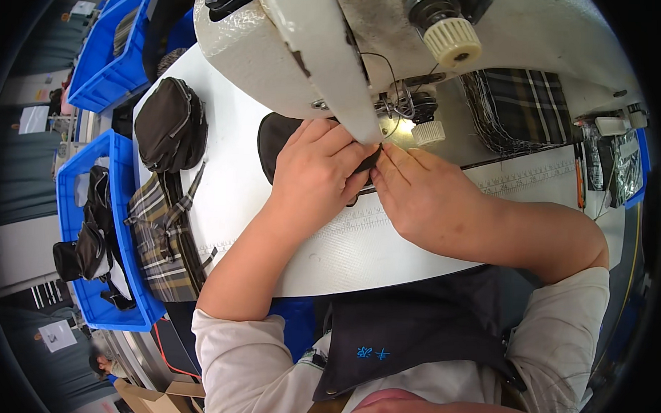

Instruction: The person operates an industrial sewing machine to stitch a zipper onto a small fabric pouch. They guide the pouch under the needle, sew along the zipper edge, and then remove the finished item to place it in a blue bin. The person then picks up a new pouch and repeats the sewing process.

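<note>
A dark fabric piece with a rounded edge (269,142) lies under the head of a white sewing machine (314,60). My left hand (313,169) is closed on this fabric, thumb and fingers gripping it just left of the lit needle area. From the right, my right hand (422,191) presses its fingers together at the fabric's edge, close to the left fingertips. The machine's arm and my fingers hide the needle point and most of the held edge.
Plaid fabric pieces (527,104) are stacked right of the needle. A dark pouch (169,124) and a plaid item with straps (166,233) are at the left. Blue bins (142,294) stand beyond the table's left edge. Pens (580,179) and a blue tray (640,170) sit far right.
</note>
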